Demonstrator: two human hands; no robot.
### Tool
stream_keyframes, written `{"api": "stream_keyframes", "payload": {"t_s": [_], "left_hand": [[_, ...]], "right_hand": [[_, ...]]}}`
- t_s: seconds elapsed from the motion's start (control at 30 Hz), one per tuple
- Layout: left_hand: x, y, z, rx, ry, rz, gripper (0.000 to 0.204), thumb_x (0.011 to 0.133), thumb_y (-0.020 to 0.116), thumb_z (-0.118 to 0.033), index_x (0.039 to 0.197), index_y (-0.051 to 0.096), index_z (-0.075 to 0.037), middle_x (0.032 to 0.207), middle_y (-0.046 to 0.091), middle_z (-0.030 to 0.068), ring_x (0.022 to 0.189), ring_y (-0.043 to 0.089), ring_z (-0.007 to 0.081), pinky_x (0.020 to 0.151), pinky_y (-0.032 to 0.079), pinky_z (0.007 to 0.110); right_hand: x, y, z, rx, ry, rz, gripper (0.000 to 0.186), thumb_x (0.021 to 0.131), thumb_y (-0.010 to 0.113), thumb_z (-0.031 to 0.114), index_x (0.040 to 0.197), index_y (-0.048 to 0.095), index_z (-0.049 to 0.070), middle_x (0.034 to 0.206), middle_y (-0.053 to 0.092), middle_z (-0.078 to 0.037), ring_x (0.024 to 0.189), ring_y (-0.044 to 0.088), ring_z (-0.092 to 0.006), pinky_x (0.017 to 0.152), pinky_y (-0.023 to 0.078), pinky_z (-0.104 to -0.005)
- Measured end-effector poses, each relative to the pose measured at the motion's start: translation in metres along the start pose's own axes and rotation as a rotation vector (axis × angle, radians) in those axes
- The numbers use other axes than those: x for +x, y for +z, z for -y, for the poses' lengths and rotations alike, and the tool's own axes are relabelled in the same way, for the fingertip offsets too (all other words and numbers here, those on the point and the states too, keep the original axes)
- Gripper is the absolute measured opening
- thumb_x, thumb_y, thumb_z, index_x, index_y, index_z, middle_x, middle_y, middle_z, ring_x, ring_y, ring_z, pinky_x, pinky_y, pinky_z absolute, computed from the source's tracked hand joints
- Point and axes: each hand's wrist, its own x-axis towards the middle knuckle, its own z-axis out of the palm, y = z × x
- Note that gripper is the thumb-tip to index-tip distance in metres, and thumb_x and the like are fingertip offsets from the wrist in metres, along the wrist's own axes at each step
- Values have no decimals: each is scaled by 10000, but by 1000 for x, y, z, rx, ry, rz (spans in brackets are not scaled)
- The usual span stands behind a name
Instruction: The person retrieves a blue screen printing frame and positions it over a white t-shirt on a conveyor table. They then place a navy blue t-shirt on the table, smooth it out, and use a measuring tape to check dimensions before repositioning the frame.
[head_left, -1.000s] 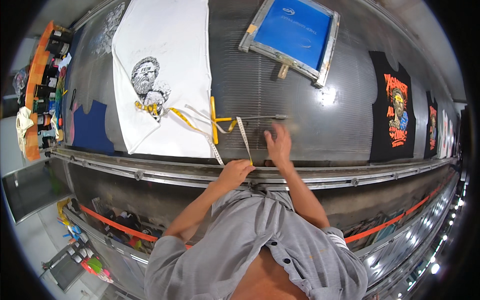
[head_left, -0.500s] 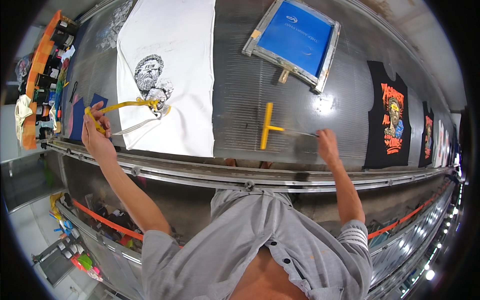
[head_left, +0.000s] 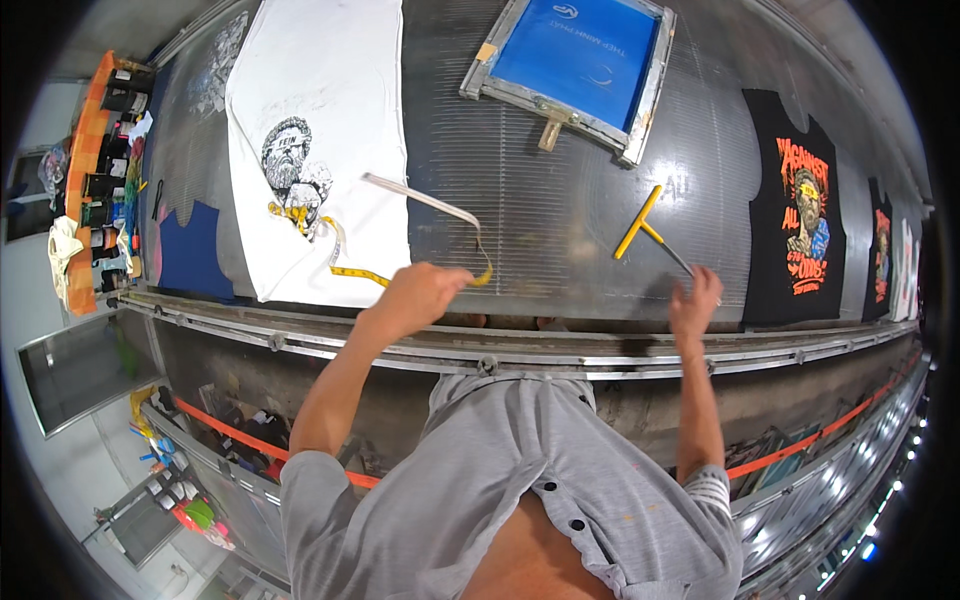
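My left hand is closed around a yellow tape measure, above the near edge of the table. One part of the tape runs left onto a white fabric piece with a black-and-white figure print; another loops up beyond the fingers, its pale side showing. At the right, my right hand pinches the thin metal shaft end of a yellow T-handle tool. The handle points away from me, over the metal table. The tool's very tip is hidden in the fingers.
A blue-meshed screen printing frame lies at the far middle. Black printed shirt pieces lie to the right, a navy piece to the left. Ink containers stand on an orange-edged shelf. A metal rail edges the table.
My left hand has swung right from beyond the white fabric, bringing the tape measure along. My right hand has moved slightly right, and the T-handle tool has turned with it.
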Motion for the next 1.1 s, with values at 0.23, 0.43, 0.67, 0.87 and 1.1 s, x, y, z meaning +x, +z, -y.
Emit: {"api": "stream_keyframes", "payload": {"t_s": [0.23, 0.43, 0.67, 0.87, 1.1], "left_hand": [[-10, -45, -29, -452, 180, 296, 173, 883, 630, -84, 1017, 714, -15, 910, 734, 118, 765, 687, 243, 705, 523, 343], [-67, -129, 126, -786, -435, -311, 148, 902, 602, -7, 993, 713, 31, 668, 550, -18, 588, 424, 49, 540, 335, 216], [-57, -118, 260, -388, -623, 158, 164, 854, 686, -85, 991, 714, 1, 656, 594, 22, 606, 528, 122, 550, 399, 254], [16, -30, 183, -4, -94, -379, 288, 825, 755, -197, 1086, 713, -82, 1124, 658, 112, 1111, 565, 277, 976, 447, 393], [37, 64, 25, -698, -165, 358, 307, 899, 685, -307, 1053, 697, -41, 846, 663, 88, 817, 603, 221, 743, 470, 354]], "right_hand": [[-8, 6, 266, 976, -520, 688, 459, 781, 764, 194, 1198, 625, 63, 1246, 614, -136, 1367, 399, -343, 1144, 272, -507], [10, -5, 213, 1022, -80, 984, 215, 903, 685, 187, 1053, 703, 36, 895, 680, -97, 756, 606, -193, 842, 486, -359], [37, 35, 169, 924, 287, 1191, 221, 931, 658, 222, 1014, 716, 26, 657, 610, -19, 643, 556, -92, 601, 452, -262], [34, 57, 202, 636, -83, 1137, 195, 924, 609, 155, 1028, 706, 22, 741, 691, -109, 704, 673, -209, 659, 514, -369], [34, 18, 218, 949, 222, 1287, 180, 930, 594, 119, 1029, 688, 2, 708, 696, -93, 635, 671, -177, 603, 515, -330]]}}
